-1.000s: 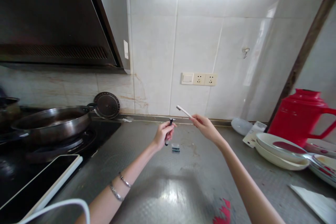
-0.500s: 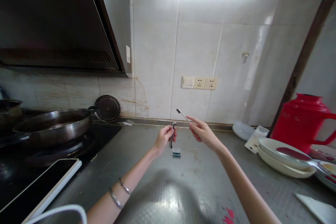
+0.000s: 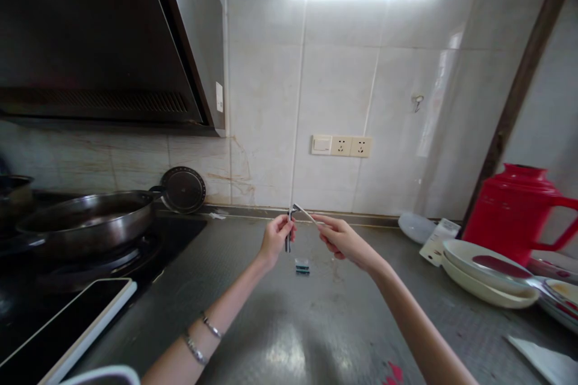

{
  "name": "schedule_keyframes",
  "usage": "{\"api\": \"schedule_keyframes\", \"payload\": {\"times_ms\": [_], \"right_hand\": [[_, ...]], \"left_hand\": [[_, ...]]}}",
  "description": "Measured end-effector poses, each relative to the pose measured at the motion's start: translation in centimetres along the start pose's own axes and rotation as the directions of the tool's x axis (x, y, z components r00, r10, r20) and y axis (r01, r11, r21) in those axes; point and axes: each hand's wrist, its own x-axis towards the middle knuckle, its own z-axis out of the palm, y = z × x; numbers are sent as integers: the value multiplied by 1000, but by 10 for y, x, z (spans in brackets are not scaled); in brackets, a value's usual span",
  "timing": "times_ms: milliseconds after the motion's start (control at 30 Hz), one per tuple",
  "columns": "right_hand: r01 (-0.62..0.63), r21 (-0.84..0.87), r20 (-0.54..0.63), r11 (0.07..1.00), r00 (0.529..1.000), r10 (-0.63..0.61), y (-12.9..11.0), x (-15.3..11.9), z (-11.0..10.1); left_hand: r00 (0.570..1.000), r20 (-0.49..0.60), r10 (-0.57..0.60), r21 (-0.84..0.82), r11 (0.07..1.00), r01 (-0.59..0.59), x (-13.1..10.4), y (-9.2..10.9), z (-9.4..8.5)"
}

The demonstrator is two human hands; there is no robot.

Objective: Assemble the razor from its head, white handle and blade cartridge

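Observation:
My left hand (image 3: 273,240) is closed around the handle of a slim black-and-silver razor (image 3: 288,243), held upright above the counter. In my right hand (image 3: 341,237) is a thin white toothbrush (image 3: 307,215) with dark bristles, pinched by its handle and pointing left. The brush head meets the top of the razor, or nearly so; exact contact is too small to make out. Below the hands, a small clear pack with dark green strips (image 3: 302,266), perhaps razor cartridges, lies on the metal counter (image 3: 289,319).
Left, a steel pan (image 3: 90,222) sits on the black stove, under a range hood (image 3: 90,42). A white-edged phone-like slab (image 3: 67,331) lies nearer. Right are a red thermos jug (image 3: 510,213), stacked plates (image 3: 490,289) and a white box (image 3: 439,242). Wall sockets (image 3: 342,145) are behind.
The toothbrush has come down and left, so its head is now at the razor's top. The view has shifted slightly.

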Motion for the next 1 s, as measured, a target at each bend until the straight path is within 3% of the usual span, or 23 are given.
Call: {"api": "schedule_keyframes", "payload": {"times_ms": [200,333,500,667,900,1000], "right_hand": [[-72,-48,20,996,997,73,-10,-10,-11],[-42,-41,-17,998,999,42,-4,-6,-6],[-69,-17,47,997,996,70,0,-3,-5],[-39,-26,-16,999,999,39,3,0,-4],[-42,-124,3,991,999,43,1,0,-3],[-45,-172,-60,984,998,35,2,2,-1]], "left_hand": [[999,-30,-31,-9,999,31,0,0,1],[999,-13,-30,21,999,30,0,-1,1],[999,-33,-14,41,999,15,2,-3,-3],[999,-10,-36,54,998,36,2,-5,-2],[998,-44,-44,65,997,47,1,-5,-3],[996,-43,-81,31,996,82,0,-4,-1]]}}
